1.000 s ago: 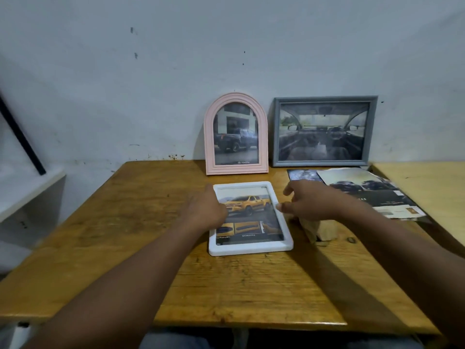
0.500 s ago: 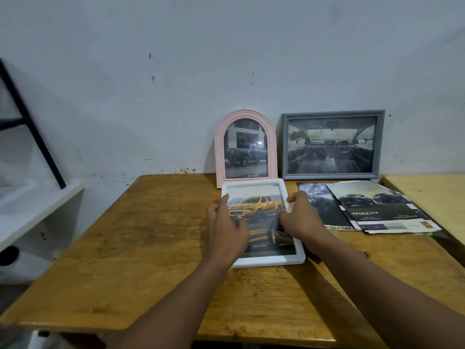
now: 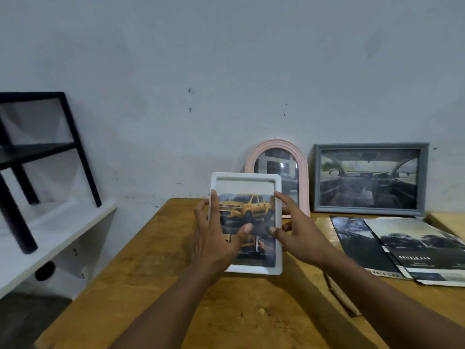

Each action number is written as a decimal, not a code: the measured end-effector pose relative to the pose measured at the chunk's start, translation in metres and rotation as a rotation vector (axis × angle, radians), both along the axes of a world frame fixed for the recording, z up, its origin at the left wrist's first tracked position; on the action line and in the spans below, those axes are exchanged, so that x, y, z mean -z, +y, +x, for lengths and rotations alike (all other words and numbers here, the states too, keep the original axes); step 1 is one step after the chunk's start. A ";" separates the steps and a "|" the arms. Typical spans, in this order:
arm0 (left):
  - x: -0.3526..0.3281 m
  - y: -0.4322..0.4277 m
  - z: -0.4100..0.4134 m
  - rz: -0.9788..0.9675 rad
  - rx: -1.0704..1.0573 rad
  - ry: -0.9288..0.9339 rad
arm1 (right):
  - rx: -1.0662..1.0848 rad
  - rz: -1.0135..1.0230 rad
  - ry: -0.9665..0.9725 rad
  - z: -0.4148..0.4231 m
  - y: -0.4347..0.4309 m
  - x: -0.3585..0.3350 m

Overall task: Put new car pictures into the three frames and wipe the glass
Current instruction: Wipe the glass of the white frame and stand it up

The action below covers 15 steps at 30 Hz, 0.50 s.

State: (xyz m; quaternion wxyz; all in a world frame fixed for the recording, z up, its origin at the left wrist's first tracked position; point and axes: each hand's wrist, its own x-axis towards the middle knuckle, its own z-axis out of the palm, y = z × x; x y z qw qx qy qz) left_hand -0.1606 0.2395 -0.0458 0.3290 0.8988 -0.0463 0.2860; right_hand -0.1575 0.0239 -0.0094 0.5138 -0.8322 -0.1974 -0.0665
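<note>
**White frame held by both hands**

The white frame [image 3: 246, 178], with a yellow car picture [image 3: 247, 210] inside, is held tilted up over the wooden table [image 3: 163, 273], in front of the pink arched frame [image 3: 276, 143]. Its left edge is gripped by the left hand [image 3: 214, 238] and its right edge by the right hand [image 3: 297, 238]. Both thumbs are laid on the glass. The grey frame [image 3: 425, 180] is leaned against the wall, and brochures [image 3: 415, 245] are laid before it.

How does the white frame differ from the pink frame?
The white frame is rectangular; the pink frame is arched. The left hand and right hand hold the white frame up; the pink frame stands against the wall. The white frame shows a yellow truck; the pink frame's picture is dark. Both hold car pictures.
</note>
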 end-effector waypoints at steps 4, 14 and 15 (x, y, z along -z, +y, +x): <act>0.000 0.022 0.014 -0.037 -0.037 0.016 | -0.046 -0.054 -0.044 0.018 0.024 -0.007; -0.017 0.081 0.092 -0.049 -0.030 -0.053 | 0.040 -0.068 -0.124 0.106 0.085 -0.023; -0.019 0.087 0.103 -0.048 -0.021 -0.062 | 0.054 -0.078 -0.152 0.117 0.092 -0.024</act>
